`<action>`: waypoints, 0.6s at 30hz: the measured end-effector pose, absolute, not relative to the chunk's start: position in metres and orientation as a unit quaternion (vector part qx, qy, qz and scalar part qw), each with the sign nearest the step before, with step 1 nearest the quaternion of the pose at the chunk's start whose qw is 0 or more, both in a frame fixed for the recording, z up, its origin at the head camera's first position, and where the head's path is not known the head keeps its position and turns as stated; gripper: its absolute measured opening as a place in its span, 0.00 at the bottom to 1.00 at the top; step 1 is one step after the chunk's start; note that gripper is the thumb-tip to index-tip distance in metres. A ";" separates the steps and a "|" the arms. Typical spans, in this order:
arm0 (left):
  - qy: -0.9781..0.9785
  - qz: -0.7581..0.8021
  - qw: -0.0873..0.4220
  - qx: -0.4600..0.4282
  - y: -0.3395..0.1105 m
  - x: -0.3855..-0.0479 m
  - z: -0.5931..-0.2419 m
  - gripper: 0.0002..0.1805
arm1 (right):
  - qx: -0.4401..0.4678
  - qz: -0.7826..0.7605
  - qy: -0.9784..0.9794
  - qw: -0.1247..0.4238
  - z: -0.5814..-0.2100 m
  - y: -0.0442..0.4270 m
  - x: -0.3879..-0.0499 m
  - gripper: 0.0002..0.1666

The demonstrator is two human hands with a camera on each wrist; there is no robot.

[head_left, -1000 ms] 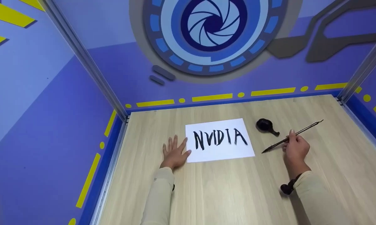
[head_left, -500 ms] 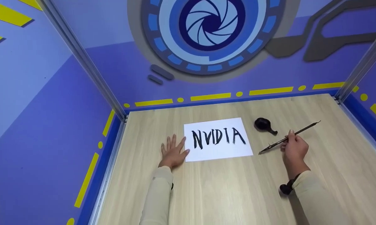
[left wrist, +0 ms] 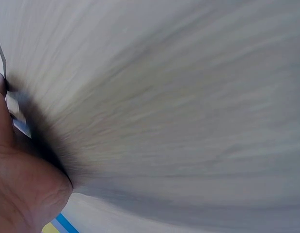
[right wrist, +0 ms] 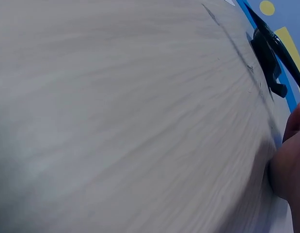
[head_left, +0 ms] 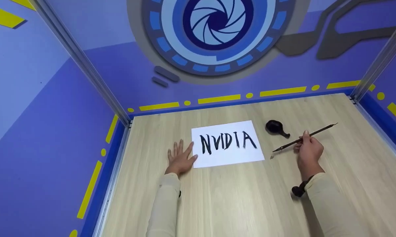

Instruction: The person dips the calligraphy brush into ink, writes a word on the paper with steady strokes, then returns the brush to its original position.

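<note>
My left hand (head_left: 181, 160) rests with spread fingers on the table at the left edge of a white paper sheet (head_left: 229, 158), its thumb and a finger touching the edge. "NVIDIA" stands on the sheet in black brush strokes. In the head view my right hand (head_left: 310, 152) pinches a dark calligraphy brush (head_left: 320, 130) by its middle. The brush slants, its dark tip pointing left, just off the sheet's right edge and raised above the table. Behind the brush lies a small black rounded dish with a short handle (head_left: 274, 127). The right wrist view shows the brush (right wrist: 280, 48) over this dish (right wrist: 267, 60).
A pale wooden table (head_left: 231, 200) carries everything. Purple-blue printed panels (head_left: 112, 75) enclose its back and sides, with metal posts (head_left: 82, 65) at the corners. A small greyish spot (head_left: 271, 157) shows on the table beneath the brush tip.
The brush tip, lower and near the table half a second ago, has risen off it. My left hand and the sheet stay put; the head view has shifted slightly.
</note>
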State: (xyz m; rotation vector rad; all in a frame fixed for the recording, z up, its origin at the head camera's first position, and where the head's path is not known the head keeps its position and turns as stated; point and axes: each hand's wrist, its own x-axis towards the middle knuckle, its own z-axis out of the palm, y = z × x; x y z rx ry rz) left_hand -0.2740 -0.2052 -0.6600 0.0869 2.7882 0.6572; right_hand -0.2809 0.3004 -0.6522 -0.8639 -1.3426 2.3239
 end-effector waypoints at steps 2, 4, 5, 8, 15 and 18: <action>0.963 0.230 0.135 0.031 -0.207 -0.276 -0.659 0.38 | -0.302 0.820 -0.456 0.170 -0.651 0.300 -0.285 0.24; 0.963 0.235 0.128 0.029 -0.208 -0.277 -0.658 0.38 | -0.303 0.827 -0.440 0.174 -0.649 0.299 -0.288 0.23; 0.963 0.234 0.128 0.028 -0.209 -0.277 -0.658 0.38 | -0.304 0.830 -0.433 0.175 -0.648 0.299 -0.290 0.23; 0.963 0.233 0.131 0.024 -0.210 -0.276 -0.658 0.38 | -0.308 0.832 -0.428 0.173 -0.648 0.298 -0.292 0.23; 0.960 0.244 0.132 0.025 -0.207 -0.274 -0.660 0.38 | -0.306 0.834 -0.435 0.147 -0.647 0.304 -0.290 0.23; 0.960 0.241 0.138 0.024 -0.205 -0.273 -0.661 0.38 | -0.308 0.829 -0.448 0.127 -0.645 0.306 -0.288 0.23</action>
